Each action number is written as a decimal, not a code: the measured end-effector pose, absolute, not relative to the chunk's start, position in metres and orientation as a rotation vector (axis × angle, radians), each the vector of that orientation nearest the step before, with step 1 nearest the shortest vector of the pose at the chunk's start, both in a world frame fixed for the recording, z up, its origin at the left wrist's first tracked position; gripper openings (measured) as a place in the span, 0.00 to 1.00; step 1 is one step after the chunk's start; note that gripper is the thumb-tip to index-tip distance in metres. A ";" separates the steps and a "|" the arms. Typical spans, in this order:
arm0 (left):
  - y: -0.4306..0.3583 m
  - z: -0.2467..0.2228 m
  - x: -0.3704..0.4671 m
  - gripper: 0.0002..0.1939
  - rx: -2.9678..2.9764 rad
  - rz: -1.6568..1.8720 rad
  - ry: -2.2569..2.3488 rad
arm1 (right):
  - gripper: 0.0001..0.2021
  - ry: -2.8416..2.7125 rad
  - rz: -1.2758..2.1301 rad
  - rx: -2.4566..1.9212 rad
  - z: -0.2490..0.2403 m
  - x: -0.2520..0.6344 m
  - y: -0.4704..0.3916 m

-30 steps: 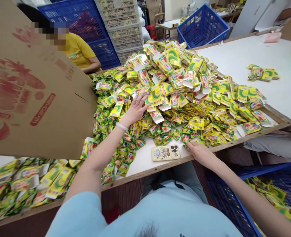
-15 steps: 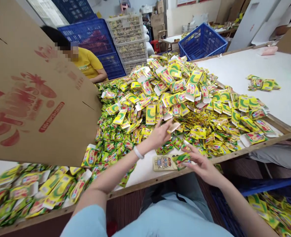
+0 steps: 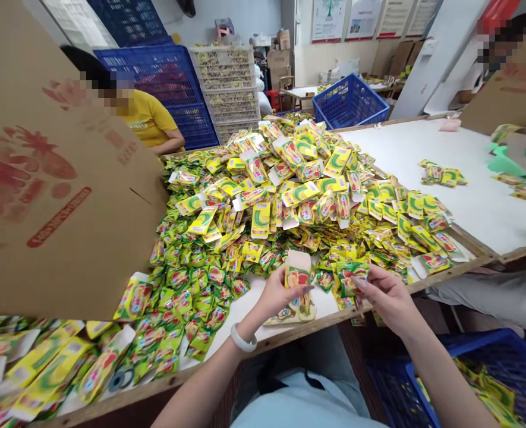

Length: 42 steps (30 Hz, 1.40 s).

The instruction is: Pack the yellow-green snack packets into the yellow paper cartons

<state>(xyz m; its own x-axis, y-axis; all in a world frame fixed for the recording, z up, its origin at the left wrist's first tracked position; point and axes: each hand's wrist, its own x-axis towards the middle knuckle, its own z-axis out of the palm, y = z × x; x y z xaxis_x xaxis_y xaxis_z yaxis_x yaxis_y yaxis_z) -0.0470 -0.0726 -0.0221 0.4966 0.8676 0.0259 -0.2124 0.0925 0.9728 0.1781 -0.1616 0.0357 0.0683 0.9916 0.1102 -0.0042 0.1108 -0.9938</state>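
A small yellow-and-green cardboard box with an open pale flap [image 3: 297, 276] is gripped between the thumb and fingers of the left hand [image 3: 275, 297], which is ringed at the wrist by a white bangle [image 3: 243, 339]. A shiny green-and-yellow foil sachet [image 3: 350, 278] is pinched by the right hand [image 3: 390, 300], just beside the box; whether a second is tucked behind it cannot be told. Both are held above the front edge of a white-topped, wood-rimmed desk [image 3: 249, 306]. Beneath the box, a cream-coloured phone with cartoon figures [image 3: 284, 316] is partly covered from view. Beyond the hands, yellow-and-green boxes [image 3: 298, 172] are heaped over loose sachets [image 3: 200, 279]. To the left, a large brown carton with red print [image 3: 79, 172] is seen.
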 end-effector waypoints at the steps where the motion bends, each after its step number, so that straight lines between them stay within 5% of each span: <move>1: -0.076 -0.019 -0.044 0.28 1.189 0.864 0.639 | 0.12 -1.173 1.081 -1.133 0.041 0.176 -0.160; 20: -0.091 -0.003 -0.036 0.15 1.435 0.493 0.416 | 0.10 -2.442 0.402 -1.420 0.104 0.152 -0.145; 25: -0.095 -0.014 -0.041 0.25 1.298 0.341 0.343 | 0.06 -2.270 0.680 -1.392 0.100 0.156 -0.151; 28: -0.105 -0.027 -0.044 0.29 1.286 0.343 0.386 | 0.13 -2.224 0.741 -1.320 0.077 0.164 -0.166; 34: -0.118 -0.047 -0.028 0.38 1.344 0.275 0.405 | 0.21 -1.870 1.525 -1.311 0.028 0.182 -0.193; 38: -0.117 -0.047 0.001 0.51 1.405 0.272 0.389 | 0.17 -1.738 1.329 -1.439 0.020 0.190 -0.193; 42: -0.093 -0.040 0.020 0.49 1.642 0.538 0.383 | 0.18 -1.741 0.778 -1.539 0.054 0.251 -0.176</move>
